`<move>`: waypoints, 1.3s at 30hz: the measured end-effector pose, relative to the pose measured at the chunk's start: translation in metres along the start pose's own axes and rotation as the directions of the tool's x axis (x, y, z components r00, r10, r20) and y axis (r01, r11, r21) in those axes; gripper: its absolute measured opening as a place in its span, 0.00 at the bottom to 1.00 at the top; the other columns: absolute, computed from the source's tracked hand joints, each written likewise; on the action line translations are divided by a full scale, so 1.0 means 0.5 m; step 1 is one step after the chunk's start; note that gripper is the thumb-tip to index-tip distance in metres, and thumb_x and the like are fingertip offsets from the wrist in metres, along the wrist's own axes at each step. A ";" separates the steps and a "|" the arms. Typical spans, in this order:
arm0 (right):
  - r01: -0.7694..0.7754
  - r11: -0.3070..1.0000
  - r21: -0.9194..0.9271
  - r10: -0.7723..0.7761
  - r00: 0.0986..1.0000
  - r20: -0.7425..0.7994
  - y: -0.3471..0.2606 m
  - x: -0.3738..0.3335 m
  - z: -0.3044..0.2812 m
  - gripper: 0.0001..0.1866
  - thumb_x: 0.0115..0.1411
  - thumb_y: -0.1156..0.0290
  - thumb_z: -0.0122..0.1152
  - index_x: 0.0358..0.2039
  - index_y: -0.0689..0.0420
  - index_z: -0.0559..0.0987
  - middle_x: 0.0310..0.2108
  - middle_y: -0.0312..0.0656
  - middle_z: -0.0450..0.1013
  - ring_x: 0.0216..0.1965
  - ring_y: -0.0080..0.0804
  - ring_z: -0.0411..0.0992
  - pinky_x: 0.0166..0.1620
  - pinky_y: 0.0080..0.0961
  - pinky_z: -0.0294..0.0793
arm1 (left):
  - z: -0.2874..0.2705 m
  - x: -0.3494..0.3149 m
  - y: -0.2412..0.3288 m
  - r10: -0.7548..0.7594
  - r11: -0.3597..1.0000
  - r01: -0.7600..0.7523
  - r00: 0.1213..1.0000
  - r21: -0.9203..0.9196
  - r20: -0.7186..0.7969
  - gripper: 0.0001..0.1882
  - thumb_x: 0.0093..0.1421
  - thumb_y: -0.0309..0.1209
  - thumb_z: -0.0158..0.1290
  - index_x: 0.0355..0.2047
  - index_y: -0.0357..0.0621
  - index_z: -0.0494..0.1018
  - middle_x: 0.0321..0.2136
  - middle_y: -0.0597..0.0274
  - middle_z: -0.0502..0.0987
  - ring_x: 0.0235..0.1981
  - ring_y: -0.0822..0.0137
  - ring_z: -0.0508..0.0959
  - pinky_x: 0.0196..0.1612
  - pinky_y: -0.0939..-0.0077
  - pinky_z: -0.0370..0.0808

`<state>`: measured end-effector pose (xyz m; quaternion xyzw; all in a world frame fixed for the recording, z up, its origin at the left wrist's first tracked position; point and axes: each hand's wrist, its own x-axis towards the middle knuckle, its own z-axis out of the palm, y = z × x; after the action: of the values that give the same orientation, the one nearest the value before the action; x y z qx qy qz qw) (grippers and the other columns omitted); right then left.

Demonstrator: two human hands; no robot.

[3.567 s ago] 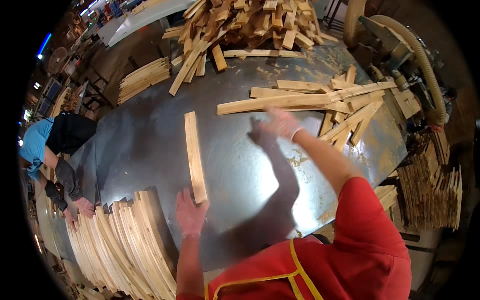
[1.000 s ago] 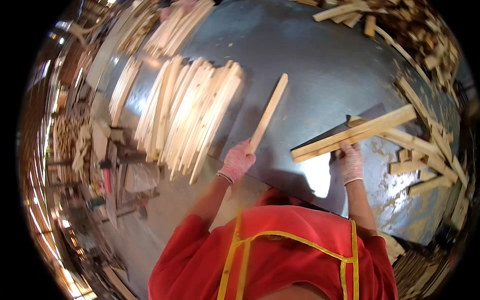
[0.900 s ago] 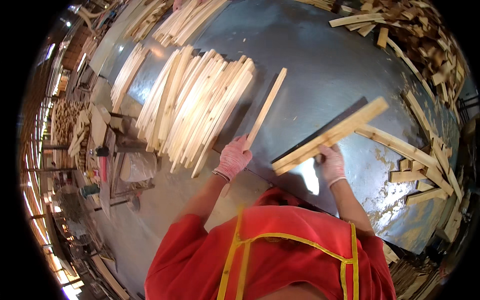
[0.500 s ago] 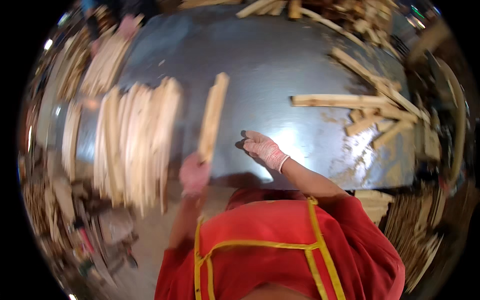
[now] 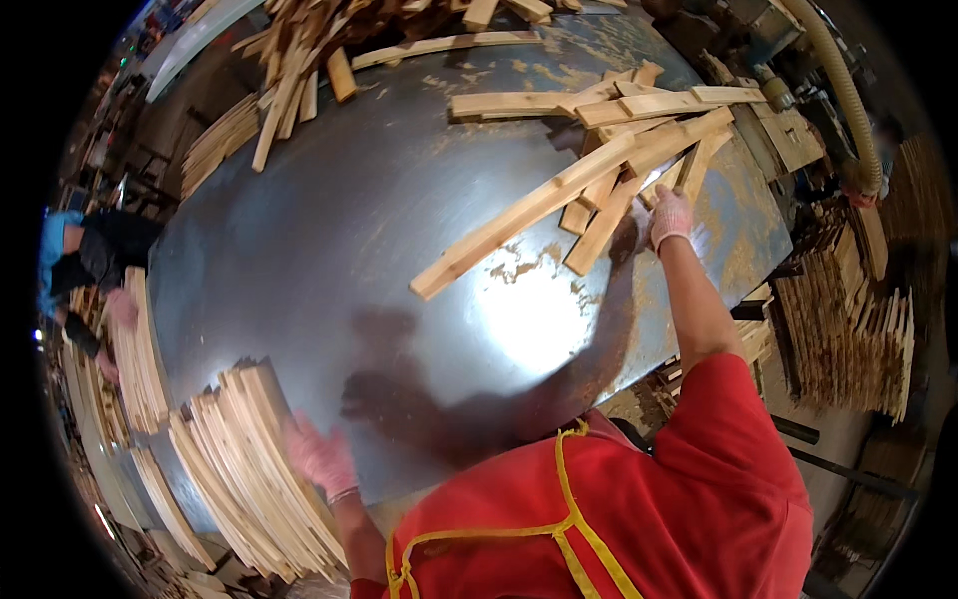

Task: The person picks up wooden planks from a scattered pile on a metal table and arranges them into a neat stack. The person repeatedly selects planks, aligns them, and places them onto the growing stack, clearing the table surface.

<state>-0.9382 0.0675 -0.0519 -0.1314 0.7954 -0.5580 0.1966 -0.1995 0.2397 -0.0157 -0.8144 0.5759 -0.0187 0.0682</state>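
Note:
My right hand (image 5: 671, 218), in a pale pink knit glove, reaches into a loose pile of wooden strips on the right of the metal table. Its fingers are curled at the near end of a short wooden strip (image 5: 702, 165); their exact hold is partly hidden. At the lower left, my left hand (image 5: 321, 457), gloved alike and slightly blurred, lies open against the right side of a row of wooden strips (image 5: 244, 449) set side by side. A long wooden strip (image 5: 519, 220) slants out of the pile towards the middle of the table.
Sawdust lies on the metal table (image 5: 269, 240). More wood is heaped along its far edge (image 5: 309, 60). At the left, a co-worker's gloved hand (image 5: 122, 307) touches another row of strips (image 5: 140, 349). A ribbed hose (image 5: 843, 90) hangs at the right, above stacked wood (image 5: 843, 329).
My view has turned to the right. The strip that my left hand held has left it, and that hand is now at the row. My right hand has moved right into the pile.

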 end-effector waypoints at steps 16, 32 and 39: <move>-0.381 0.847 0.371 0.175 0.858 0.483 -0.020 0.030 0.005 0.17 0.67 0.67 0.63 0.53 0.59 0.74 0.41 0.44 0.79 0.37 0.39 0.79 0.47 0.36 0.83 | -0.040 0.193 0.687 0.772 0.622 -0.727 0.631 -0.289 0.075 0.43 0.53 0.47 0.66 0.69 0.50 0.67 0.44 0.51 0.82 0.47 0.47 0.82 0.53 0.51 0.78; -0.574 0.772 -0.273 0.516 0.316 0.796 0.164 -0.924 -0.009 0.23 0.65 0.72 0.65 0.58 0.58 0.69 0.49 0.46 0.74 0.49 0.42 0.75 0.52 0.43 0.78 | -0.097 -0.251 -0.064 0.434 0.068 0.692 0.628 -0.719 0.646 0.39 0.60 0.33 0.65 0.72 0.43 0.67 0.46 0.66 0.80 0.43 0.66 0.80 0.46 0.68 0.78; 0.363 0.890 -0.276 0.336 -0.111 0.935 0.154 -1.037 0.050 0.35 0.65 0.56 0.66 0.64 0.68 0.72 0.46 0.51 0.80 0.44 0.40 0.78 0.48 0.35 0.80 | -0.027 -0.248 0.055 0.134 0.890 0.007 0.952 -0.456 0.277 0.24 0.57 0.46 0.62 0.48 0.44 0.77 0.48 0.48 0.81 0.53 0.46 0.81 0.58 0.51 0.77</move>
<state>-0.4656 0.2953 -0.0456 -0.5528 0.4791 -0.0658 0.6786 -0.2685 0.3463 0.0001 -0.7815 0.5740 0.2420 -0.0356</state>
